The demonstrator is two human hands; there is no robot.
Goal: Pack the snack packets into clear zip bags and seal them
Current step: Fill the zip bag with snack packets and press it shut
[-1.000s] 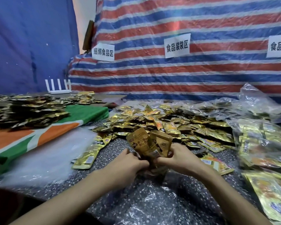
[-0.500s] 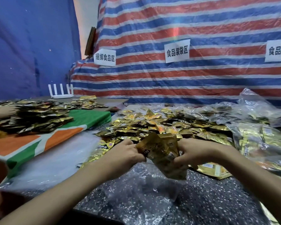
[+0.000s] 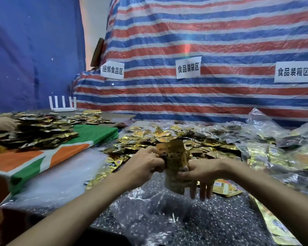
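A bunch of gold snack packets (image 3: 174, 155) stands upright between my two hands above the speckled table. My left hand (image 3: 142, 164) grips the bunch from the left, fingers curled on it. My right hand (image 3: 197, 173) pinches it from the right with thumb and forefinger, the other fingers hanging straight down. The lower part of the bunch sits inside a clear zip bag (image 3: 172, 183), blurred. A crumpled clear bag (image 3: 149, 210) lies on the table below my hands. Behind them spreads a big heap of loose gold packets (image 3: 167, 137).
Filled clear bags (image 3: 274, 153) pile up on the right. A second heap of dark-gold packets (image 3: 37, 132) lies on a green, orange and white cloth (image 3: 25, 166) at the left, with another person's hand (image 3: 2, 122) on it. A white router (image 3: 63, 103) stands by the striped tarp wall (image 3: 203, 41).
My hands have lifted the bunch of packets and squeezed it together upright. My right hand's outer fingers have straightened downward. The view has tilted upward.
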